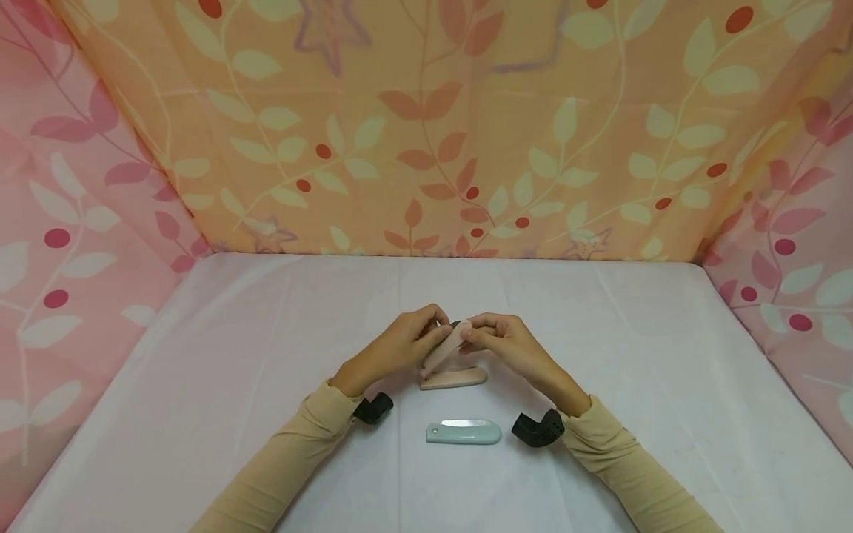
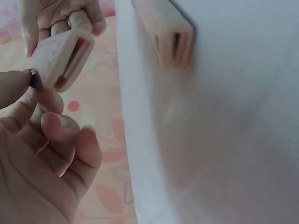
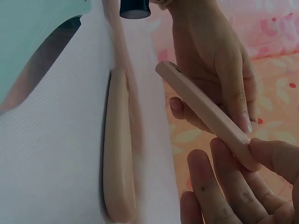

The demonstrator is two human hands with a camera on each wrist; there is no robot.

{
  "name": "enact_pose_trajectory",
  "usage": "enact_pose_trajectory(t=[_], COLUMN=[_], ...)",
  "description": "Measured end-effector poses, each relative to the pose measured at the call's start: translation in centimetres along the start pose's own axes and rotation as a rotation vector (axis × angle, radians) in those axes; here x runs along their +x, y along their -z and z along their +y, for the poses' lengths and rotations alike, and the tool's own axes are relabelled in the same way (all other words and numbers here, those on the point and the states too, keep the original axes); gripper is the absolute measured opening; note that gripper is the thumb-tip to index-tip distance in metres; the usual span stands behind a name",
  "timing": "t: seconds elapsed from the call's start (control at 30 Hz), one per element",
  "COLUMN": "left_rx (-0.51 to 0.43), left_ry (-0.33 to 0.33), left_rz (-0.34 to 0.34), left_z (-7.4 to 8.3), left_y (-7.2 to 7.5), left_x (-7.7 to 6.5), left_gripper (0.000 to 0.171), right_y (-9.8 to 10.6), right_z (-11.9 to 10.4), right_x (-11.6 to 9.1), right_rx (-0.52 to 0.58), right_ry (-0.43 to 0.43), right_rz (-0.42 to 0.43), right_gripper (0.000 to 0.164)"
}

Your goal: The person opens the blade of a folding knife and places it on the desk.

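Twelve o'clock from a mint knife (image 1: 473, 436), left hand (image 1: 403, 342) and right hand (image 1: 514, 343) pinch a pink knife (image 1: 446, 352), apparently mid-opening, steady pull needed next.

The right hand (image 1: 523, 344) is hiding one end of the held beige folding knife (image 1: 445, 352), the left hand (image 1: 413, 340) part of a dark piece (image 2: 36, 81). The right wrist view is cropping the mint-green folding knife (image 3: 32, 32), the head view the near edge of the table (image 1: 633, 333).

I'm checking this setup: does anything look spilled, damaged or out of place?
Nothing stands out. The mint folding knife and one peach handle lie on the white cloth; the left hand and right hand hold another peach handle. No spill or damage shows.
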State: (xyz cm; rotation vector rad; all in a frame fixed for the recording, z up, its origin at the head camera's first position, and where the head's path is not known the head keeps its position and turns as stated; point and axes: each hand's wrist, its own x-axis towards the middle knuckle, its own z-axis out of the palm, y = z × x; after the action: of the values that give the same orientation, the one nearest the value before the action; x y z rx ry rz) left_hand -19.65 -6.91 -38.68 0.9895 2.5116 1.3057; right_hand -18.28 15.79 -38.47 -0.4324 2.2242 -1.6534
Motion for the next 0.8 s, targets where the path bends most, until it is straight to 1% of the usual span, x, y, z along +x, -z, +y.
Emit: enact_pose_trajectory(t=[0.13,0.23,0.43,0.6,0.8], left_rx=[-0.052,-0.057,-0.038,-0.040,-0.024], left_ry=[0.020,0.026,0.038,0.056,0.060], left_rz=[-0.043,-0.058,-0.058,-0.044,-0.030], left_z=[0.30,0.48,0.57,0.40,0.29], left_y=[0.22,0.33,0.37,0.37,0.53], left_x=[-0.09,-0.13,-0.15,-0.23,-0.31], left_gripper=[0.016,0.016,0.015,0.014,0.015], right_y=[-0.07,-0.11,-0.09,0.01,0.10], right_z=[-0.23,-0.30,-0.16,-0.01,-0.07], right_x=[-0.14,-0.21,-0.14,-0.06,-0.04], right_rx=[-0.016,-0.026,-0.023,-0.025,-0.035], right_ry=[0.013,0.019,0.011,0.007,0.005], right_rz=[-0.009,-0.013,-0.017,-0.017,-0.015], right_gripper=[0.037,0.036,0.037,0.037,0.036])
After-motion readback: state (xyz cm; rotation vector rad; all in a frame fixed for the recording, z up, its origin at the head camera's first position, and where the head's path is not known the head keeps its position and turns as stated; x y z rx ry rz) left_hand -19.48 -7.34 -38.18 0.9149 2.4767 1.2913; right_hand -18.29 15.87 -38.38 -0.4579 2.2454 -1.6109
